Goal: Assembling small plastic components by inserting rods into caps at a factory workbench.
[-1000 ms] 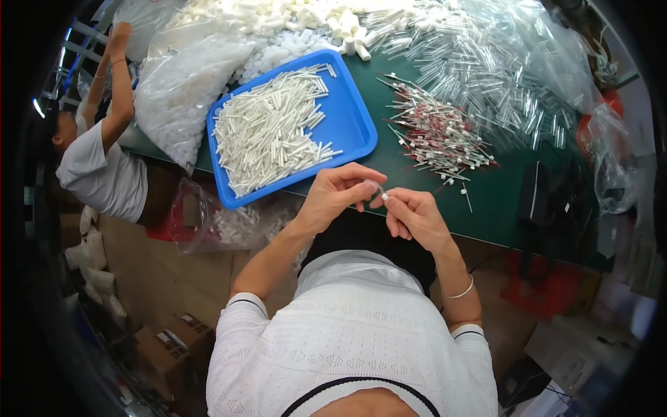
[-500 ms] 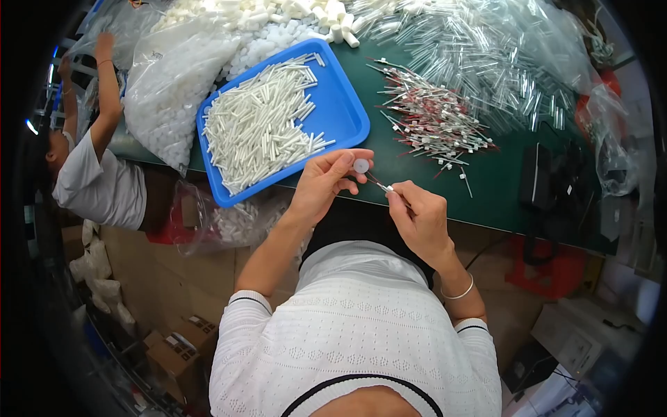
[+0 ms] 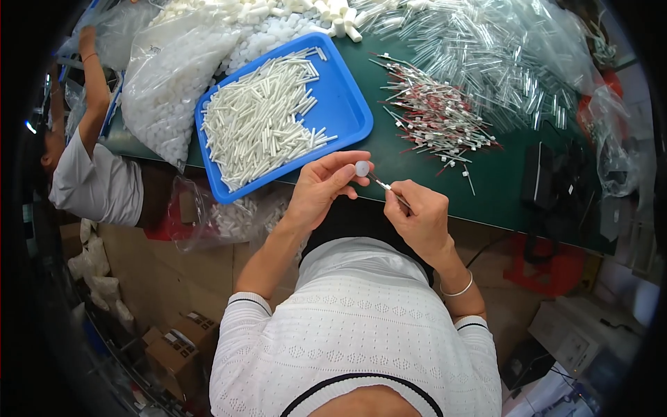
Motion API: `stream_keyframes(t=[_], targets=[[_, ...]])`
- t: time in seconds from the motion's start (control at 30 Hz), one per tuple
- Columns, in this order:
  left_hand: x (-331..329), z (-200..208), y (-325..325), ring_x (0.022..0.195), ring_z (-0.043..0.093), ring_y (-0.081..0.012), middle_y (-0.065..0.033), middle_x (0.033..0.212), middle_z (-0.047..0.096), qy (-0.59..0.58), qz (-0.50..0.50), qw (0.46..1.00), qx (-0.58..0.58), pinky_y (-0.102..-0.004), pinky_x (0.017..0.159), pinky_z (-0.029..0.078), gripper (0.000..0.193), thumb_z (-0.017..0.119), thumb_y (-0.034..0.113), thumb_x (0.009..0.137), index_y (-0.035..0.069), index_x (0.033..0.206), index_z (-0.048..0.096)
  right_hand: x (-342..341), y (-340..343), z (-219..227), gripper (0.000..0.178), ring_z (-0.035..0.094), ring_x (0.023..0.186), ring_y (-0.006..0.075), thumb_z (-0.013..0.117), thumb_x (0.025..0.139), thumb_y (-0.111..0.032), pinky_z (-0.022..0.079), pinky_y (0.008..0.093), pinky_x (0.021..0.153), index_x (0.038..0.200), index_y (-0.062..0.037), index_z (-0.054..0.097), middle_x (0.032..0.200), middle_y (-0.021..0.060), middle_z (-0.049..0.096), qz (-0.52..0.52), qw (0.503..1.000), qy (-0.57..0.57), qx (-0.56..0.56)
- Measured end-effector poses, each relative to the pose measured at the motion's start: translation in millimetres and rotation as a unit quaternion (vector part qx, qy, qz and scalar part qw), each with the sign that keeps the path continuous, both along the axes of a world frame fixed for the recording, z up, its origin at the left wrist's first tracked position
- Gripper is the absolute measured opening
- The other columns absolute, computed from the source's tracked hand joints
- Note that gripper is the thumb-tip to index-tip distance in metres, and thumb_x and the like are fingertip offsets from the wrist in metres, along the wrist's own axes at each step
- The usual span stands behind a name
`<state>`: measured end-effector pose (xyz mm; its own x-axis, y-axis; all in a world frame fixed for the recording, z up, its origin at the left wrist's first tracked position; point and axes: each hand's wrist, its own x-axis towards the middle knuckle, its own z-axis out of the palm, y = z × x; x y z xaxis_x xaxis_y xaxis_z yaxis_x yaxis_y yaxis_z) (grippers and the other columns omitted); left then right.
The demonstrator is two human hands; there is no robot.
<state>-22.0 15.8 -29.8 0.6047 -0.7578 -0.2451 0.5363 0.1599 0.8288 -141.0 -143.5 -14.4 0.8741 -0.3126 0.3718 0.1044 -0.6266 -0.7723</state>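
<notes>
Pinching a stick (image 3: pixel 387 186) in the snug grip of the right hand (image 3: pixel 421 215), slanted toward a cap (image 3: pixel 362 168), likewise pinched in the left hand (image 3: pixel 318 189), at the near edge of the desk (image 3: pixel 497 198). Facing a tray (image 3: pixel 342 101) of white tubes (image 3: pixel 260 125) leftward, a red-and-white pile (image 3: pixel 443 115) rightward, clear tubes (image 3: pixel 479 59) farther off.

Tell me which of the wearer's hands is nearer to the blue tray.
Left. The left hand is close to the blue tray, just off its near side; the right hand is farther off, toward the lower right.
</notes>
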Motion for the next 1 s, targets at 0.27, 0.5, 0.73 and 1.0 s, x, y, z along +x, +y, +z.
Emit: stream_keyframes(t=[0.27,0.5,0.73,1.0], targets=[[0.3,-2.1,-1.2,0.089,0.065,-0.0129,-0.0121,0.111,0.065,0.01,0.011,1.0,-0.008,-0.02,0.067,0.054,0.032,0.057,0.013,0.094,-0.002,0.122,0.058,0.3,-1.3,-1.6,0.012,0.054,0.051,0.0222,0.067,0.073,0.002,0.043,0.0322,0.047,0.075,-0.0034,0.056,0.062,0.0068,0.053,-0.003,0.998,-0.034,-0.059],[0.2,-2.0,-1.9,0.09,0.064,-0.0125,-0.0116,0.11,0.065,0.013,0.012,1.0,-0.014,-0.0198,0.067,0.054,0.032,0.059,0.013,0.094,-0.002,0.121,0.058,0.2,-2.3,-4.3,0.012,0.055,0.051,0.0218,0.067,0.073,0.0,0.043,0.0328,0.047,0.075,-0.0037,0.056,0.061,0.0067,0.053,0.01,0.996,-0.042,-0.072],[-0.4,-0.8,-2.2,0.088,0.063,-0.011,-0.009,0.108,0.066,-0.03,0.01,0.999,0.011,-0.0216,0.068,0.053,0.031,0.061,0.01,0.091,-0.001,0.12,0.06,-1.8,-5.0,-2.2,0.012,0.055,0.051,0.0226,0.066,0.073,-0.001,0.043,0.0335,0.047,0.073,-0.0035,0.055,0.061,0.0074,0.053,0.027,0.997,-0.032,-0.071],[-6.6,-3.2,-5.4,0.086,0.062,-0.0094,-0.0066,0.102,0.066,-0.012,-0.024,1.0,-0.013,-0.0214,0.069,0.05,0.031,0.064,0.008,0.089,-0.001,0.118,0.06,6.1,-2.6,3.0,0.009,0.056,0.054,0.0257,0.064,0.08,-0.002,0.044,0.0351,0.049,0.077,-0.0027,0.056,0.065,0.0094,0.055,0.067,0.997,-0.024,-0.018]])
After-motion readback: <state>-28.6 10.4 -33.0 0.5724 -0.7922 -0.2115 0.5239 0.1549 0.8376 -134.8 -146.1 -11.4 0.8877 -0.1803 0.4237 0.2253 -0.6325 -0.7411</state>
